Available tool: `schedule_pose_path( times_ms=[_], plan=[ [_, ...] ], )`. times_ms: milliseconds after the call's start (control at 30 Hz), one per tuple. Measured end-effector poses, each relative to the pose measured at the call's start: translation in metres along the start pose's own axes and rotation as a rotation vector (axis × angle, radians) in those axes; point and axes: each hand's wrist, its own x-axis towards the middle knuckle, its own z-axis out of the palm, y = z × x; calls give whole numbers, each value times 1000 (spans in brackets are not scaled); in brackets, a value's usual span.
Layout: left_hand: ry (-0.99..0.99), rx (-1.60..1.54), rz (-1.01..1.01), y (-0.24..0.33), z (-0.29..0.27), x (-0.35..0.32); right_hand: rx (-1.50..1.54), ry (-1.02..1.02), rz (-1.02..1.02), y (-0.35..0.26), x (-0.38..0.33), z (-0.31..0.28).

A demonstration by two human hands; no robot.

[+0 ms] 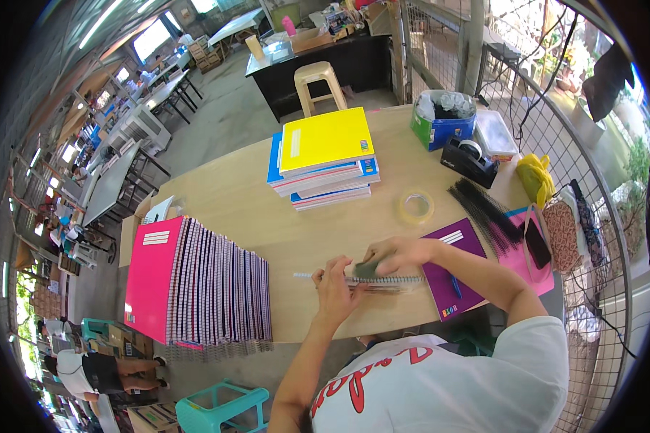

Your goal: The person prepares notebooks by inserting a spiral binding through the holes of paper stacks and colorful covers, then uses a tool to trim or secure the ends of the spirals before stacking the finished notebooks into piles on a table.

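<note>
A spiral notebook stands on edge at the table's near side, its wire coil facing up. My left hand grips its left end, fingers closed over it. My right hand is closed on a small grey-green piece and presses it along the coil; its exact kind is unclear. Right of the notebook lies a purple notebook with a blue pen on it. Beyond that is a bunch of black wire coils. A long stack of spiral notebooks with a pink cover stands at the left.
Yellow and blue notebooks are piled at the far side. A tape roll, a black tape dispenser, a blue-green box and a phone lie rightward. A wire mesh fence borders the right; a teal stool stands lower left.
</note>
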Motion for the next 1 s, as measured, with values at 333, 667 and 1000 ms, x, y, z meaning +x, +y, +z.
schedule_pose_path(
  times_ms=[333, 667, 1000],
  plan=[
    [180, -140, -191, -57, -17, -15, -64, 40, 116, -15, 9, -8],
    [183, -175, -144, -65, -16, -16, 124, -68, -29, -25, 35, 5],
    [176, -316, -225, -64, -18, -14, -40, 20, 6, -29, 57, 15]
  ],
)
